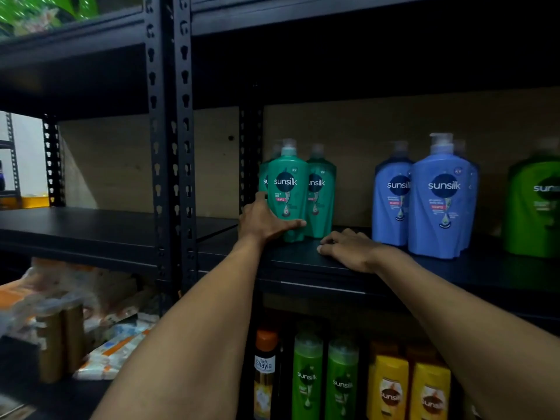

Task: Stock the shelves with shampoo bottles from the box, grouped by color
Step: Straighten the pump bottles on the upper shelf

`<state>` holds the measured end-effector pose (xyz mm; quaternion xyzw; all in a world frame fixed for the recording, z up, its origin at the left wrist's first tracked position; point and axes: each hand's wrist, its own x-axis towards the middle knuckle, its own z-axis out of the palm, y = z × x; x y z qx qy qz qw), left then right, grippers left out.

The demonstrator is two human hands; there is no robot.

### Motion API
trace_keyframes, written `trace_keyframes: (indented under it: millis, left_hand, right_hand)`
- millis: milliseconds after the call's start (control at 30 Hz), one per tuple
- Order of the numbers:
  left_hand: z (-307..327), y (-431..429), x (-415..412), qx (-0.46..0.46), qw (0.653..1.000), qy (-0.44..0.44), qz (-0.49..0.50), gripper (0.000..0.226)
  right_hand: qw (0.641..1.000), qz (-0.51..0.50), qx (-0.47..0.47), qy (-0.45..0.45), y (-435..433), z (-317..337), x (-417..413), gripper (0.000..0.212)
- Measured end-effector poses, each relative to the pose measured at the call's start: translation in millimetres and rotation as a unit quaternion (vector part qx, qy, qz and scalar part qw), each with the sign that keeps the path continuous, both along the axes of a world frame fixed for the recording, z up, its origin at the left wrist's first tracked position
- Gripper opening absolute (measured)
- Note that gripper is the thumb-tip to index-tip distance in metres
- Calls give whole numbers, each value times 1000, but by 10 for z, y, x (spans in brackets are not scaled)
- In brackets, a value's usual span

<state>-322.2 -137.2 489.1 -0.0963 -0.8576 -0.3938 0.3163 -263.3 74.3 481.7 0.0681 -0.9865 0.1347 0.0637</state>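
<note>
A teal Sunsilk pump bottle stands upright at the front of the black shelf. My left hand grips its lower part, thumb across the front and fingers behind its left side. Behind it stand more teal bottles. To the right, two blue Sunsilk bottles stand together, and a bright green bottle is at the far right. My right hand rests flat on the shelf between the teal and blue groups, holding nothing.
Black slotted uprights divide this bay from the left shelf. The shelf below holds smaller green bottles, yellow bottles and an orange-capped bottle. Gold bottles and packets lie at lower left.
</note>
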Motion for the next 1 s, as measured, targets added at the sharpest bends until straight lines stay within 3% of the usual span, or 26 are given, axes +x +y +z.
trace_keyframes:
  millis: [133,333,533,733,867,1000]
  left_hand:
    - [3,5,6,-39,999,-23,18,120]
    - [9,27,63,-50,998,-44,6,95]
    - [-15,3,-28,-65,995,-70,12,125]
    - [-28,-10,-102,-71,993,-89,37,125]
    - [-39,-30,-189,-78,992,-99,30,115]
    - [-7,-11,-84,-76,992,-102,17,87]
  right_hand:
    - [1000,5,-7,-1,0,1,-2,50]
    - [1000,6,-2,-4,3,2,29,51]
    - [1000,1,-3,2,0,-1,13,51]
    - [1000,2,-5,7,4,-3,12,50]
    - [1000,5,-10,6,10,2,14,50]
    - [1000,6,-18,11,11,1,26,51]
